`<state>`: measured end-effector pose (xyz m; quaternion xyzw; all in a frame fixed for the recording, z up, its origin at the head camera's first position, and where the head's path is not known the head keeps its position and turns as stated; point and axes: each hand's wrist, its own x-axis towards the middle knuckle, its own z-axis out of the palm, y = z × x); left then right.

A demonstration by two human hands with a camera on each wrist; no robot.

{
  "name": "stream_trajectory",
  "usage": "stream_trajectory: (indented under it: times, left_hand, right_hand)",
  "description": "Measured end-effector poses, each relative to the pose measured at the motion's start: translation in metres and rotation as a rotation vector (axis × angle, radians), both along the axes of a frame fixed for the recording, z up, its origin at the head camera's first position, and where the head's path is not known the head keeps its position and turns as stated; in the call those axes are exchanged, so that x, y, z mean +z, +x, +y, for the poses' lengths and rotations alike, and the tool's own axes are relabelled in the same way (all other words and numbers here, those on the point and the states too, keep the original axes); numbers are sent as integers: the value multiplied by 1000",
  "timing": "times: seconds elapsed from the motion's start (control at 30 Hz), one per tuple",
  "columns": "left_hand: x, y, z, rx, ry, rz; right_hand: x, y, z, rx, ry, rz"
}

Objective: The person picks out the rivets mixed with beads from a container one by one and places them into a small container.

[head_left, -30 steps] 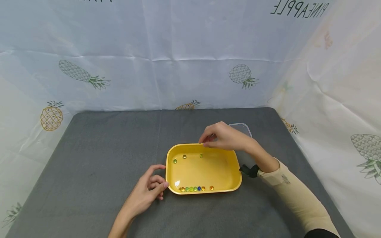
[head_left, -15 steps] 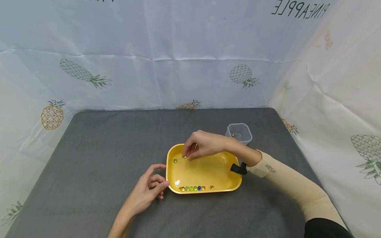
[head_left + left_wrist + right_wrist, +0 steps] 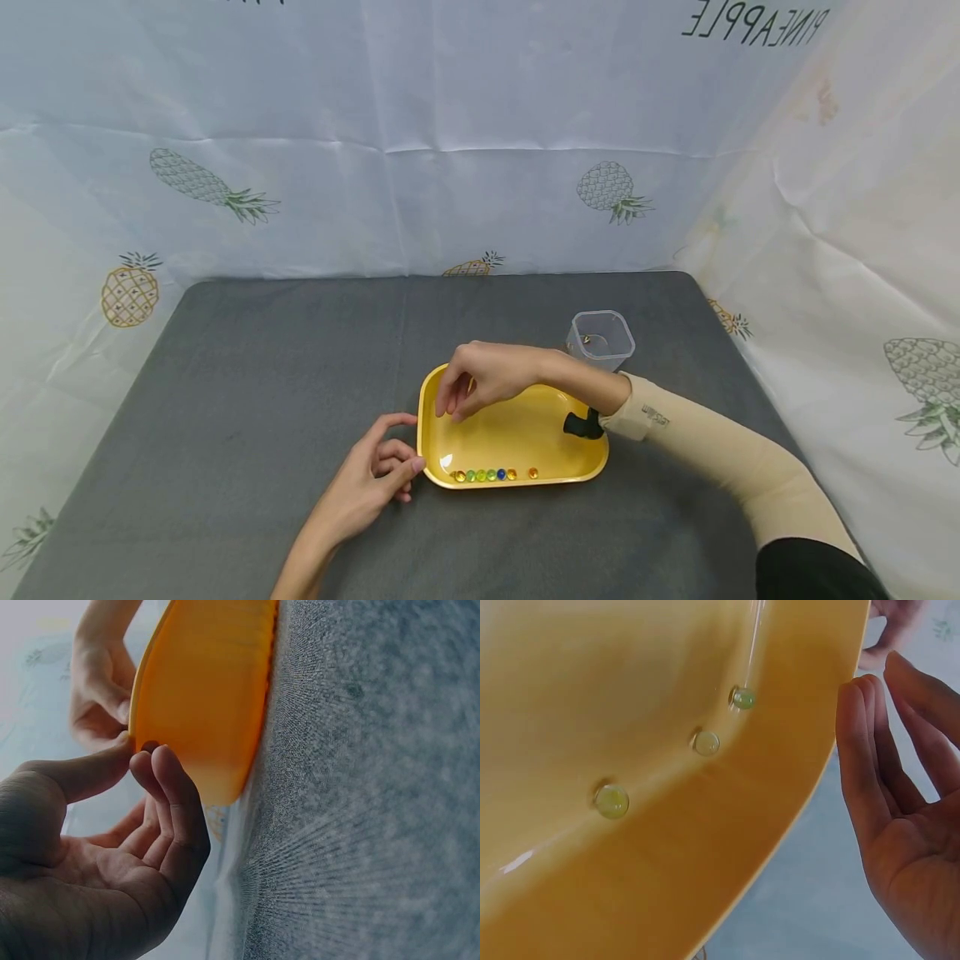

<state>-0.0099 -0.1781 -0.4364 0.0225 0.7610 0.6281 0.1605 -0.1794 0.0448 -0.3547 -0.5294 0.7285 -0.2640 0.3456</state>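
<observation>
My left hand (image 3: 365,492) holds the left end of a yellow tray (image 3: 547,417), its thumb on the rim and curled fingers against the outer wall. Over the tray's back left corner hovers my right hand (image 3: 483,379), fingers pointing down. The right wrist view shows a gap between its thumb and fingertips, with nothing between them. There, a yellow-green marble (image 3: 612,801), a clear marble (image 3: 706,742) and a green marble (image 3: 743,698) lie along the tray's wall; in the head view the right hand covers that stretch. Several coloured marbles, among them a blue marble (image 3: 502,474), line the front wall.
A clear plastic tub (image 3: 617,337) stands behind the tray's back right corner, with a small gold marble (image 3: 587,339) inside. A grey cloth (image 3: 300,358) covers the table. White pineapple-print sheeting (image 3: 480,208) hangs around its back and sides.
My right hand has moved left from the tray's back rim to over its back left corner, uncovering the clear tub. The left hand and the tray have stayed put.
</observation>
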Motion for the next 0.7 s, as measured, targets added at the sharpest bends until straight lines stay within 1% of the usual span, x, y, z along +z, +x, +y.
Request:
stream_trajectory:
  times: [0.23,0.37,0.6,0.7]
  left_hand:
    - [0,0,-1,-4,3,7]
    - [-1,0,-1,-8,6,19]
    - [-1,0,-2,-15,10,31]
    - [0,0,-2,-15,12,34]
  right_hand:
    - [-2,1,-6,25,22,-38]
    - [-6,2,-9,49,49,-74]
    - [-17,1,-16,92,119,-187]
    - [-21,2,-19,111,139,-214]
